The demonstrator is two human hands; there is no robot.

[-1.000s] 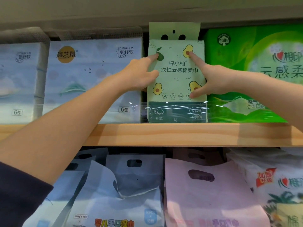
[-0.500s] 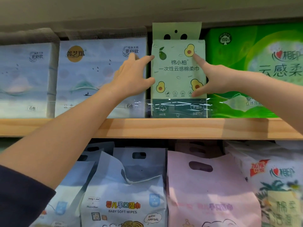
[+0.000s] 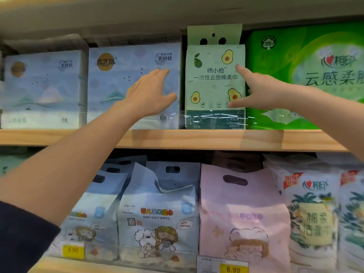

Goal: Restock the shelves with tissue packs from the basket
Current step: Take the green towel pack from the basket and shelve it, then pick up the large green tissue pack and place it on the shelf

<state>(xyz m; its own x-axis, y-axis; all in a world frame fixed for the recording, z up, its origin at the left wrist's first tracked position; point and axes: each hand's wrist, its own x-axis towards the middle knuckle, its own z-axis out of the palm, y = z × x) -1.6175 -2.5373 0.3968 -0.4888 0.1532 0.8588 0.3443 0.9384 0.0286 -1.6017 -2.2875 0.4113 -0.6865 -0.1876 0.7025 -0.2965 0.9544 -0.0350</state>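
We reach up with both arms to the upper wooden shelf, where the pale green avocado tissue pack stands upright behind a low clear front rail, its dark green base on the board and a second like pack's punched handle flap showing just behind its top. To its left sits a pale blue six-pack with a round gold mark, and beside that another blue six-pack; to its right a large bright green pack presses close. Our left hand is flat and spread in front of the blue six-pack, fingers apart and stretched upward, thumb pointing toward the avocado pack's left edge but not touching it; it holds nothing. Our right hand is at the avocado pack's right edge, forefinger stretched up along the printed face and thumb low by the lower avocado print, the two spread wide and laid against the pack rather than clamped around it. A dark sleeve shows at our left elbow. On the lower shelf stand blue baby wipes bags, a pink bag and, at the right, leafy printed packs, with yellow price tags along the front edge. The basket is out of view.
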